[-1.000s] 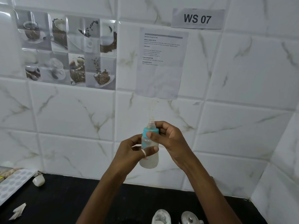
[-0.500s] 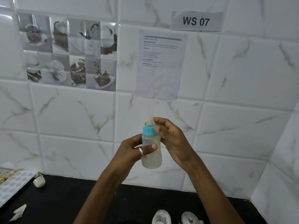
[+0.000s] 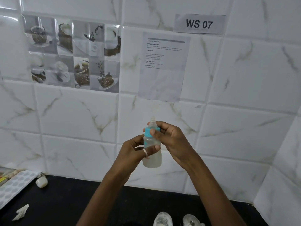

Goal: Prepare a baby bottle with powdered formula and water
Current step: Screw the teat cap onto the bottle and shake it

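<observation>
Since half a second ago the right thumb has come forward over the blue collar (image 3: 147, 132), which before stood fully in view; the bottle itself has hardly shifted. The baby bottle (image 3: 152, 160) is held upright in the air, in front of the tiled wall (image 3: 244, 79) and above the black counter (image 3: 65, 201), with cloudy whitish liquid inside. The left hand (image 3: 130, 152) grasps its body, the thumb (it wears a ring (image 3: 145, 152)) laid across the front. The right hand (image 3: 172, 141) pinches the collar between thumb and curled fingers, just below the clear teat (image 3: 153, 121). On the wall hang a printed sheet (image 3: 164, 66), a label "WS 07" (image 3: 199, 23) and coffee pictures (image 3: 73, 53). At the left of the counter lie a dotted tray (image 3: 14, 186), a small white object (image 3: 41, 182) and a crumpled scrap (image 3: 21, 212). At the bottom edge show a clear container (image 3: 162, 220) and a metal lid (image 3: 190, 221), both cut off.
</observation>
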A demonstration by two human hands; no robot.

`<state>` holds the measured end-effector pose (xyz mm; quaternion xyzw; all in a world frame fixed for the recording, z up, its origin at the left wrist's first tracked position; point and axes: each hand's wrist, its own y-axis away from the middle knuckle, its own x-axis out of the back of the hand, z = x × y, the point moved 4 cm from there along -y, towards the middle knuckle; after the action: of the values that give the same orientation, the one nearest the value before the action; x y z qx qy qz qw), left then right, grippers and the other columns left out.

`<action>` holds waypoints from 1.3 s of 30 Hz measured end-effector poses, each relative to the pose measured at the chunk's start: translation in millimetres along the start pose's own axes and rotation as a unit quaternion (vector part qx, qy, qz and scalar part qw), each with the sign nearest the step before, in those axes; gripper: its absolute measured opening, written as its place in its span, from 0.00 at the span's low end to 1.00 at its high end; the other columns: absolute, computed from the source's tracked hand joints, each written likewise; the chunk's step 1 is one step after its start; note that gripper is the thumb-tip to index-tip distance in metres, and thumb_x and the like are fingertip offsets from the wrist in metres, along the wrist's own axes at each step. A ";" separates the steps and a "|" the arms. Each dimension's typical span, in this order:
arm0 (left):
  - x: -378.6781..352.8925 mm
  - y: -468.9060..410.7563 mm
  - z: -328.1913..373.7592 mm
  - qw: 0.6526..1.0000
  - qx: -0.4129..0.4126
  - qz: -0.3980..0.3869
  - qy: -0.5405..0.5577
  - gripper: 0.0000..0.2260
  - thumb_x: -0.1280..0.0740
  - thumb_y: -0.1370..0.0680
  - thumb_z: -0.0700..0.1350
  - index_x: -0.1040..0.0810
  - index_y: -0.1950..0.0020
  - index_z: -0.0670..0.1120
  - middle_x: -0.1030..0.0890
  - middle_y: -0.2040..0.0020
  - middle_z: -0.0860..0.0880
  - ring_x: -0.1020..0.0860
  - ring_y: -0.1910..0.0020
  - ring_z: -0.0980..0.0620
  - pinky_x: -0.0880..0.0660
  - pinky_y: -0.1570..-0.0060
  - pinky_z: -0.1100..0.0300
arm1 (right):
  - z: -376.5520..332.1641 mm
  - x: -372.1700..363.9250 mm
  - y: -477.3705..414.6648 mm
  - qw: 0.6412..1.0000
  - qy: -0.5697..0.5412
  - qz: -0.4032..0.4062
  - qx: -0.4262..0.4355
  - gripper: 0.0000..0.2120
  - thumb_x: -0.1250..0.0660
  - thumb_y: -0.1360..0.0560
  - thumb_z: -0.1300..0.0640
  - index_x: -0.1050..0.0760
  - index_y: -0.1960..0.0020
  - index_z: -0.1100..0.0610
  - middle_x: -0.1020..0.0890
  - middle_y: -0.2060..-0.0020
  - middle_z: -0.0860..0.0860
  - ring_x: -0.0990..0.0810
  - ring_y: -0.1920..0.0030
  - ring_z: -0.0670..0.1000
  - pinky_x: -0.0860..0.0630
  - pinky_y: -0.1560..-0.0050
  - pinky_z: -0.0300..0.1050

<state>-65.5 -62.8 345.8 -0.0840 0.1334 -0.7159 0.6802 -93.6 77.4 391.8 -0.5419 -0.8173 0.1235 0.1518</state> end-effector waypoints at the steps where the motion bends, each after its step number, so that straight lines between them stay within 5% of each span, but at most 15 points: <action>1: -1.3 -0.8 0.4 0.999 -0.004 0.027 -0.027 0.21 0.24 0.33 0.56 0.17 0.40 0.54 0.15 0.47 0.56 0.18 0.45 0.50 0.22 0.50 0.62 | 2.6 0.1 -1.4 1.000 0.003 0.018 0.000 0.16 0.29 0.24 0.50 0.20 0.37 0.53 0.14 0.43 0.50 0.17 0.40 0.52 0.21 0.36 0.50; 9: -6.2 2.3 -4.3 0.936 -0.118 0.181 -0.278 0.24 0.26 0.26 0.54 0.23 0.31 0.50 0.20 0.47 0.54 0.20 0.54 0.57 0.28 0.59 0.73 | 17.5 -10.6 -0.9 0.987 0.017 0.160 -0.006 0.14 0.25 0.24 0.52 0.20 0.39 0.52 0.14 0.46 0.47 0.15 0.44 0.51 0.17 0.43 0.51; 16: -16.9 9.4 -12.8 0.913 -0.156 0.226 -0.303 0.20 0.28 0.23 0.46 0.23 0.32 0.47 0.20 0.49 0.51 0.22 0.58 0.58 0.29 0.64 0.74 | 20.8 -29.2 8.4 0.939 0.173 0.295 0.029 0.20 0.27 0.24 0.44 0.22 0.36 0.51 0.17 0.47 0.42 0.17 0.48 0.44 0.17 0.46 0.42; 19: -6.4 4.3 -15.2 0.927 -0.121 0.187 -0.303 0.20 0.25 0.25 0.48 0.21 0.34 0.47 0.19 0.49 0.51 0.21 0.56 0.56 0.28 0.61 0.75 | 19.0 -20.8 7.2 0.951 0.188 0.244 0.035 0.19 0.25 0.25 0.44 0.21 0.38 0.51 0.16 0.47 0.42 0.17 0.48 0.43 0.17 0.46 0.42; 23: 6.2 -2.6 -3.0 0.996 -0.015 0.028 -0.083 0.18 0.25 0.28 0.53 0.17 0.39 0.53 0.14 0.48 0.55 0.17 0.49 0.53 0.23 0.53 0.66 | 12.2 2.5 -1.6 0.993 0.076 0.095 0.004 0.21 0.25 0.25 0.48 0.21 0.35 0.53 0.15 0.42 0.48 0.18 0.39 0.50 0.20 0.37 0.51; 28: 4.6 -6.7 1.5 0.995 -0.015 -0.094 -0.011 0.15 0.24 0.25 0.51 0.16 0.40 0.50 0.15 0.43 0.46 0.18 0.42 0.44 0.24 0.37 0.46 | -1.0 -0.1 -5.1 0.997 0.049 -0.062 0.004 0.21 0.31 0.21 0.50 0.26 0.30 0.54 0.17 0.36 0.48 0.20 0.34 0.52 0.23 0.33 0.48; 34: 5.0 -5.8 6.0 0.994 -0.018 -0.111 0.017 0.17 0.24 0.27 0.50 0.16 0.39 0.47 0.15 0.43 0.43 0.18 0.42 0.42 0.24 0.35 0.46 | -6.9 2.6 -4.4 0.997 0.035 -0.070 0.011 0.21 0.33 0.21 0.48 0.26 0.31 0.55 0.16 0.38 0.53 0.20 0.34 0.58 0.25 0.30 0.58; 39: 1.4 -1.7 14.9 0.998 -0.012 -0.061 -0.017 0.17 0.26 0.28 0.48 0.16 0.39 0.47 0.13 0.46 0.48 0.17 0.44 0.48 0.25 0.36 0.51 | -4.1 4.6 -7.4 0.999 0.016 -0.036 0.016 0.22 0.32 0.23 0.49 0.24 0.31 0.55 0.15 0.41 0.54 0.19 0.36 0.57 0.24 0.31 0.53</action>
<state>-62.7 -65.3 360.4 -0.1121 0.1246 -0.7532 0.6361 -100.0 79.0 398.8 -0.5119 -0.8315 0.1223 0.1778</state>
